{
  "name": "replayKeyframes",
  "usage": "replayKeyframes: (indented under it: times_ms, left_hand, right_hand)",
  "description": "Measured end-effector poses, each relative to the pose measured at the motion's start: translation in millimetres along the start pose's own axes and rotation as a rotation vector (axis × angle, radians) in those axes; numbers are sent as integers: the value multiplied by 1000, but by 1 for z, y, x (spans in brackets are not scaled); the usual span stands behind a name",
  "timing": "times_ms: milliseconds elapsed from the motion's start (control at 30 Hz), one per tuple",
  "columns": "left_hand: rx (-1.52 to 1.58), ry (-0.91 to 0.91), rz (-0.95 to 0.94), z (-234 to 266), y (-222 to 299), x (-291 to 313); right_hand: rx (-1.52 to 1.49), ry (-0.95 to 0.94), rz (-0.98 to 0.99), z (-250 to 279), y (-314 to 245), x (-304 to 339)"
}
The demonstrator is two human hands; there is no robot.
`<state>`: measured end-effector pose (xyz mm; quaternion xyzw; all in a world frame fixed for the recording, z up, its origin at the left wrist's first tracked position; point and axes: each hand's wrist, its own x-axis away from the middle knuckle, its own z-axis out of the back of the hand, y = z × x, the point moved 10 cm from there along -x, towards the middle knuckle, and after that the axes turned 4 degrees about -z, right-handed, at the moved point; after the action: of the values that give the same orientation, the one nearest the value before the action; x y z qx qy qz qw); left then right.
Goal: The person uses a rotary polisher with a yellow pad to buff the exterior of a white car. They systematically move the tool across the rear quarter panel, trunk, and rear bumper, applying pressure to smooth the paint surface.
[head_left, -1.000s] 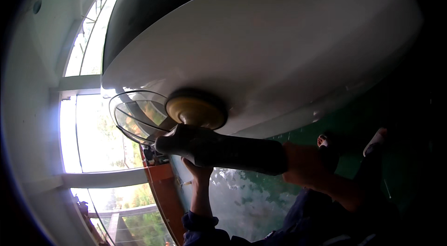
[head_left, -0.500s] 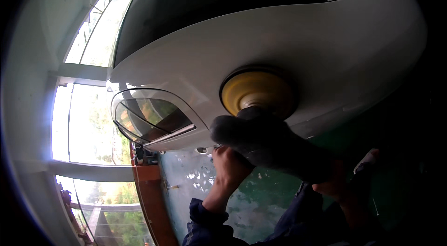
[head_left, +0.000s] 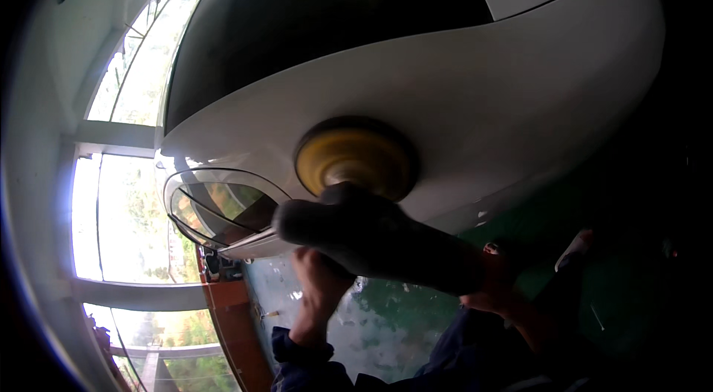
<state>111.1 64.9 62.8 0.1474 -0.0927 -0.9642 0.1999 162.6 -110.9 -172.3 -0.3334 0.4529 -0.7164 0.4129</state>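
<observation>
A dark car polisher [head_left: 379, 240] lies across the middle of the view, its round yellow pad [head_left: 355, 158] against the pale panel of a car [head_left: 475, 87]. My left hand [head_left: 321, 277] is closed around the polisher's front grip, just below its head. At the rear end of the tool, my right hand [head_left: 494, 281] wraps the body, partly lost in shadow. The pad looks smeared, as if spinning. Above it runs the edge of the car's dark rear glass [head_left: 319, 21].
To the left is the car's side window [head_left: 230, 203]. Beyond it stand tall bright wall windows [head_left: 126, 214] and a reddish-brown low wall [head_left: 236, 325]. The green floor [head_left: 394, 318] looks wet or shiny. My feet show at the lower right.
The polisher and both hands have shifted left along the panel, the pad now closer to the side window. The view has also shifted a little. Both hands keep their hold.
</observation>
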Motion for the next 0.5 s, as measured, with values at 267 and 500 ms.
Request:
replayKeyframes:
  times_ms: [267, 500]
  left_hand:
    - [-64, -39, 64, -12, 43, -30]
    - [-5, 271, 44, 83, -89, 8]
  right_hand:
    - [-284, 132, -97, 94, -4, 19]
    - [67, -246, -25, 32, -123, -59]
